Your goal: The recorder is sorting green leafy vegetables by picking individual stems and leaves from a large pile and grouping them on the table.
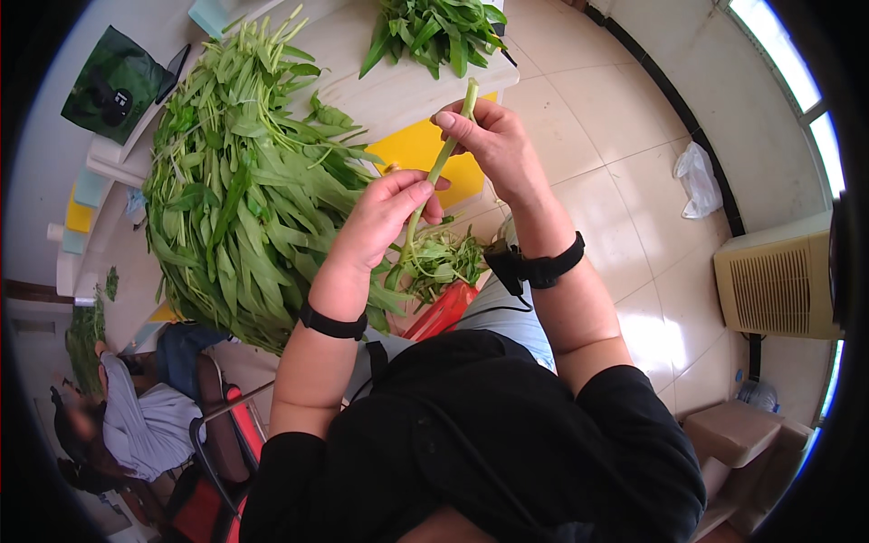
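Note:
Between both hands runs one long pale-green water spinach stem (442, 159), slanting from upper right to lower left. My left hand (376, 219) pinches its lower part between thumb and fingers. Near the cut top end, my right hand (496, 149) grips the same stem. A big heap of water spinach (249, 185) fills the table to the left of my hands. Beyond them lies a smaller leafy bunch (430, 34) on the pale tabletop (353, 86). Below my left hand, loose leaves and stems (450, 262) sit over a red container (442, 312), mostly hidden.
A yellow panel (407, 145) shows under the table edge. At the far left, a dark green bag (110, 86) stands; another person (145, 416) sits at lower left near greens. On the right are a white plastic bag (697, 181), a beige appliance (774, 281) and a brown armchair (738, 443).

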A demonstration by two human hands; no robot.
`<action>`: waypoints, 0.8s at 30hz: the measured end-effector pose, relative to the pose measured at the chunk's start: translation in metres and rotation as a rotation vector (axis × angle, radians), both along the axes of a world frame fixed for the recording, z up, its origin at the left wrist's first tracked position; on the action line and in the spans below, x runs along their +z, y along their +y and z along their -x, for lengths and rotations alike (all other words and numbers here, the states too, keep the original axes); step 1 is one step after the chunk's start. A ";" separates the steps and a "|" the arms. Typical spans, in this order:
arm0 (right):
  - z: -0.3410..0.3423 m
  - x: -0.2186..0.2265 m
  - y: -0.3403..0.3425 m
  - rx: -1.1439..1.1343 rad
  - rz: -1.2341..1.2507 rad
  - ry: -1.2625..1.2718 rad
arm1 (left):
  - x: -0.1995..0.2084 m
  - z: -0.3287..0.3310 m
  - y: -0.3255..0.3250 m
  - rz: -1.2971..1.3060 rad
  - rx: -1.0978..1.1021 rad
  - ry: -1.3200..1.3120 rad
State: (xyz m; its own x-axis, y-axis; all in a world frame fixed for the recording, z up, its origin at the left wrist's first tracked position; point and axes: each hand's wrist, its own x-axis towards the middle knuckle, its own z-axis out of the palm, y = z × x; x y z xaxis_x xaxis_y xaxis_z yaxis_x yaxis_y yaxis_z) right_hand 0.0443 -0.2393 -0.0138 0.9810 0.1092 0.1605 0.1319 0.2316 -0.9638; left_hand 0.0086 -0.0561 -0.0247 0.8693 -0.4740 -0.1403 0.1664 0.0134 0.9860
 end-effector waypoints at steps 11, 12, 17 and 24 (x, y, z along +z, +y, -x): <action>0.000 -0.003 -0.001 0.004 0.054 -0.019 | -0.012 0.003 -0.010 0.053 0.111 0.089; 0.000 -0.004 -0.001 -0.001 0.052 -0.017 | -0.013 0.004 -0.010 0.064 0.136 0.083; 0.001 -0.005 0.003 -0.042 0.029 -0.007 | -0.012 0.003 -0.013 0.038 0.201 0.047; -0.001 -0.009 0.006 -0.072 -0.060 0.035 | -0.009 0.002 -0.013 0.050 0.341 0.014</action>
